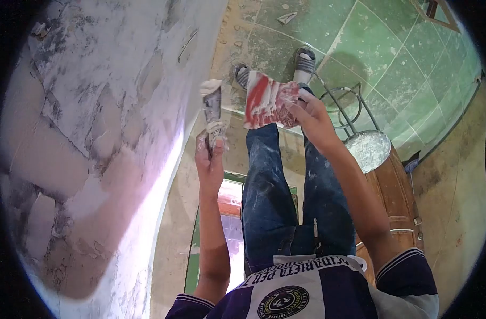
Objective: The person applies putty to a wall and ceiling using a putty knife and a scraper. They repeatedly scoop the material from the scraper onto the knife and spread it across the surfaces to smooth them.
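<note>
My left hand (pixel 210 154) is closed around the handle of a putty knife (pixel 212 106), which points up and carries white paste on its tip and near the handle. To its right, my right hand (pixel 311 114) grips the edge of a flat red plate (pixel 269 101) smeared with white paste. The knife and the plate are apart. A wall (pixel 94 133) with patches of white and grey coating rises on the left, and neither tool touches it.
A round-seated metal stool (pixel 368 150) stands on the green tiled floor (pixel 370 42) at the right. Beside it is a brown wooden piece (pixel 389 191). Sandalled feet (pixel 305 61) are below the plate. A small scrap (pixel 286 18) lies on the floor.
</note>
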The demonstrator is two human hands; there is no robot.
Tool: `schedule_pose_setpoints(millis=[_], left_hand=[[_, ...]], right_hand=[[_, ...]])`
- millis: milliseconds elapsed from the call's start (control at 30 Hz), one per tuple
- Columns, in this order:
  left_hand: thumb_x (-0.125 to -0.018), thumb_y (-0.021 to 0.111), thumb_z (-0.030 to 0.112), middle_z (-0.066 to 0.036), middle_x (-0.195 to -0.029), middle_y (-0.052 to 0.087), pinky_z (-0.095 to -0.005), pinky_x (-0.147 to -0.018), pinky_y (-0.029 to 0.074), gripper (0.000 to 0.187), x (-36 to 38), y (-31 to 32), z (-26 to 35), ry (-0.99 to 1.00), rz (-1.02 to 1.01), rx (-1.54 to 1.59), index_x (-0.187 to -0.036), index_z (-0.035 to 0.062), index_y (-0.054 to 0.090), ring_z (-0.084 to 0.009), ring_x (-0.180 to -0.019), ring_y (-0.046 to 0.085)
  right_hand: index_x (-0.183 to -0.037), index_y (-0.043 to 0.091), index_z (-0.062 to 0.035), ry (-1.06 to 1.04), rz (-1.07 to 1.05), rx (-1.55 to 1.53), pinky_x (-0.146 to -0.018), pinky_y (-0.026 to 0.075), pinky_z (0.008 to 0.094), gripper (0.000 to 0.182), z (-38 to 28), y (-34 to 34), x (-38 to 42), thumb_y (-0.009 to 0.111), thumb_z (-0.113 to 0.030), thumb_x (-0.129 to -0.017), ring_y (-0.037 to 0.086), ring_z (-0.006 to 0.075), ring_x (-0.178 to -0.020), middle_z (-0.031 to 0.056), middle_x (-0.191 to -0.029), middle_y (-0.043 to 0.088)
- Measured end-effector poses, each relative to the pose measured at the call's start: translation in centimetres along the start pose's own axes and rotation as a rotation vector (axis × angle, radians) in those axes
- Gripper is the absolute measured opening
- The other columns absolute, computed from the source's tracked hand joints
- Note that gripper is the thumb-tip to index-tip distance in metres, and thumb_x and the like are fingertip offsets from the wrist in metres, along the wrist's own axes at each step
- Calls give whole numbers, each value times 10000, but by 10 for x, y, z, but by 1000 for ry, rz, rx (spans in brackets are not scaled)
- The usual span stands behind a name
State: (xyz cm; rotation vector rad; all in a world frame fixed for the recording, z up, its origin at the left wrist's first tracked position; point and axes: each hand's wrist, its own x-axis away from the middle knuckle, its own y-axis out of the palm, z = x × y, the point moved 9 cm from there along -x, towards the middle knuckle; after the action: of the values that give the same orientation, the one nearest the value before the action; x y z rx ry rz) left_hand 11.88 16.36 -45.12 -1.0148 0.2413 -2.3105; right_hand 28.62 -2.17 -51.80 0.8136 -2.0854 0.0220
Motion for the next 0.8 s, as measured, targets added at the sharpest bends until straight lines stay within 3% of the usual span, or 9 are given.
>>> schedule_pose_setpoints(millis=[33, 100, 233, 300, 433, 567, 733, 800], left_hand=[[-1011, 539, 178, -66, -1028, 586, -274, -770, 466, 230, -3, 1, 3, -1, 3, 0, -1168, 11, 552, -143, -880, 566], [-960, 610, 141, -115, -1094, 575, -319, -905, 438, 293, -8, 4, 8, 1, 14, -223, -1196, -15, 534, -202, -1017, 552], [-904, 660, 101, -157, -1116, 582, -338, -921, 447, 344, -23, 2, -7, 192, -1, -290, -1202, -16, 536, -252, -1037, 572], [-867, 677, 58, -179, -1152, 584, -369, -944, 449, 342, -23, -5, 2, 282, 97, -574, -1184, -4, 567, -314, -1067, 580], [-815, 704, 22, -176, -1161, 600, -408, -969, 441, 318, -28, -20, 0, 399, 122, -564, -1120, 14, 616, -340, -1104, 566], [-814, 706, 26, -172, -1156, 606, -415, -976, 436, 312, -24, -27, -1, 387, 126, -515, -1112, 19, 616, -333, -1108, 561], [-812, 713, 32, -159, -1172, 602, -418, -1001, 422, 304, -13, -45, -20, 331, 186, -577, -1100, 39, 618, -339, -1141, 547], [-839, 713, 64, -147, -1201, 592, -424, -1030, 406, 336, -6, -57, -36, 246, 238, -538, -1155, 49, 602, -328, -1169, 534]], right_hand=[[-1239, 560, 18, 184, 63, -340, -701, 567, 315, 310, 11, 1, 5, 583, -153, -981, 678, 169, -824, 90, -1000, 692], [-1251, 550, -3, 236, 19, -397, -718, 561, 308, 317, 14, 8, 12, 591, -158, -977, 671, 141, -858, 63, -1017, 683], [-1262, 532, -20, 323, -90, -548, -719, 555, 279, 315, 13, 27, 24, 586, -149, -980, 657, 97, -872, 32, -1025, 670], [-1258, 538, -11, 309, -77, -562, -718, 576, 306, 328, 10, 26, 25, 599, -159, -972, 670, 113, -845, 51, -1017, 678], [-1255, 544, -4, 292, -55, -545, -700, 595, 324, 340, 5, 15, 27, 613, -163, -963, 681, 129, -817, 68, -1015, 684], [-1254, 542, -2, 283, -106, -510, -685, 591, 312, 338, -2, 7, 27, 612, -159, -963, 680, 124, -816, 67, -1030, 682], [-1211, 570, -11, 244, -139, -483, -627, 557, 279, 287, -6, -9, 14, 611, -150, -963, 655, 106, -764, 22, -920, 659], [-1254, 537, -28, 224, -119, -418, -687, 551, 288, 338, -7, -15, 1, 621, -178, -963, 646, 109, -771, 18, -904, 648]])
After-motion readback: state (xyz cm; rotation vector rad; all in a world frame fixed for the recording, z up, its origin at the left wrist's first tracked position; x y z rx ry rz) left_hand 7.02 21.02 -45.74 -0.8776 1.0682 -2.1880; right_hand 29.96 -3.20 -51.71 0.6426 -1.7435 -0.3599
